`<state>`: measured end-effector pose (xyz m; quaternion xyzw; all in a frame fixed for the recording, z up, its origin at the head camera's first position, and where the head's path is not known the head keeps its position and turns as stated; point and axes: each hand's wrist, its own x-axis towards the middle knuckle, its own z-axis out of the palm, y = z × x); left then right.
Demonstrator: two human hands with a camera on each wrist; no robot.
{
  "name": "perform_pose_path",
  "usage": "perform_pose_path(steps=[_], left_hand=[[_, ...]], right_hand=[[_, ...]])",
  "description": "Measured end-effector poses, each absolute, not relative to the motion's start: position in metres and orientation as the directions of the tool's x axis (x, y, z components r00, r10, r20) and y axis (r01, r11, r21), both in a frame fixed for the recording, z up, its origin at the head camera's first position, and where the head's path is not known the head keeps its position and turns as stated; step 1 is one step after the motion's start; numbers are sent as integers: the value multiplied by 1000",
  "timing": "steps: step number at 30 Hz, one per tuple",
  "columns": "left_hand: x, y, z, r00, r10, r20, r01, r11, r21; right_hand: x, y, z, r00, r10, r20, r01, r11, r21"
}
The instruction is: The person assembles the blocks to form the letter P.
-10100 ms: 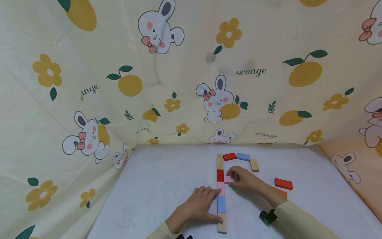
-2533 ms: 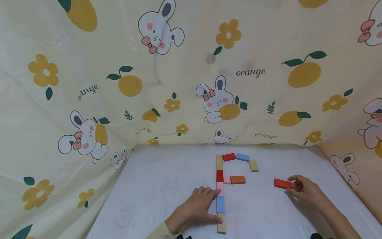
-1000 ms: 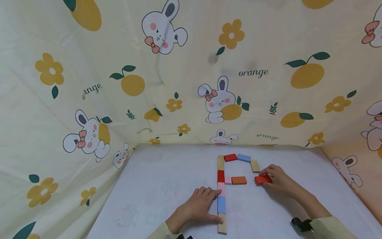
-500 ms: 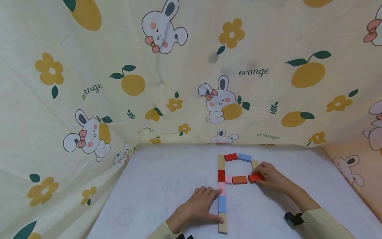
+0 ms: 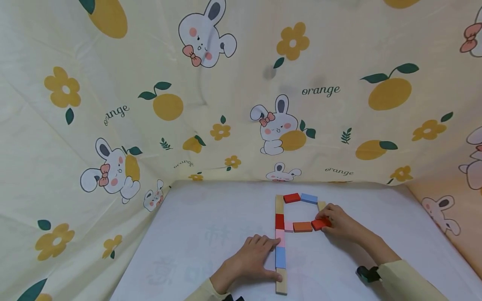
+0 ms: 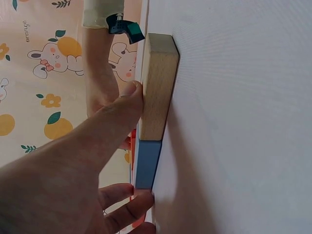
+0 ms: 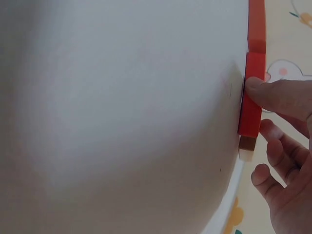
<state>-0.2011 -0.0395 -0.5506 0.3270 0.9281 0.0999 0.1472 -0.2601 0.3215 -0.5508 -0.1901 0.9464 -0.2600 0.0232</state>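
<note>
In the head view, my right hand (image 5: 340,222) pinches a red block (image 5: 318,225) between thumb and fingers, its left end right at the orange block (image 5: 302,227). The right wrist view shows the thumb on the long side of this red block (image 7: 251,114). My left hand (image 5: 248,260) rests beside a straight column of blocks. Its thumb touches the bottom wooden block (image 5: 281,286) and its index finger touches the pink block (image 5: 280,238), with a blue block (image 5: 280,257) between. A small pink block (image 5: 288,226) joins the column to the orange block.
Atop the column stand a dark red block (image 5: 279,221) and a wooden block (image 5: 279,204). A red block (image 5: 291,197) and a blue block (image 5: 308,198) curve rightward to a wooden block (image 5: 321,205), partly hidden by the right hand. A patterned cloth (image 5: 233,125) surrounds the white tabletop (image 5: 196,225).
The orange block has joined the small pink one. My right hand has picked up the red block at the right and brought it left to the orange block's end. The left hand has stayed put.
</note>
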Motion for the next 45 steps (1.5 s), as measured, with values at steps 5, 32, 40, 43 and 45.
perform_pose_path(steps=[5,32,40,43,45], left_hand=[[-201,-41,-550,-743,636,-208,579,767,278],[-198,-40,-548,-744,635,-208,578,768,277],[-198,-41,-547,-744,635,-207,576,767,284],[-198,-41,-547,-744,636,-206,575,766,287],[-198,-41,-548,-743,636,-207,576,766,286]], right_hand=[[-260,319,-550,-928,-369,44,-339,792,-508],[-262,317,-552,-913,-403,58,-377,784,-493],[-261,317,-550,-912,-404,70,-384,782,-491],[-260,316,-550,-912,-404,76,-386,779,-493],[-259,317,-549,-915,-395,82,-382,782,-493]])
